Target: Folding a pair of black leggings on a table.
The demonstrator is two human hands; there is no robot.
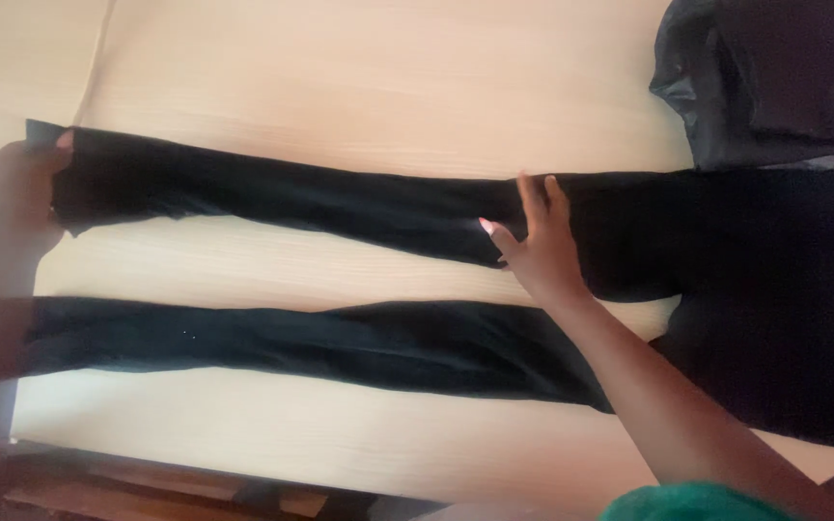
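A pair of black trousers (359, 342) lies spread on a pale wooden table (359, 87), its two legs running to the left. My left hand (16, 188) grips the hem of the upper leg (272, 198) at the far left. My right hand (542, 246) rests flat on that same leg near the thigh, fingers apart. The lower leg lies straight with no hand on it.
A dark grey bag or garment (764, 77) sits at the table's top right corner. The table's near edge (243, 463) runs along the bottom, with brown wood below it. A green sleeve (697, 504) shows at the bottom right.
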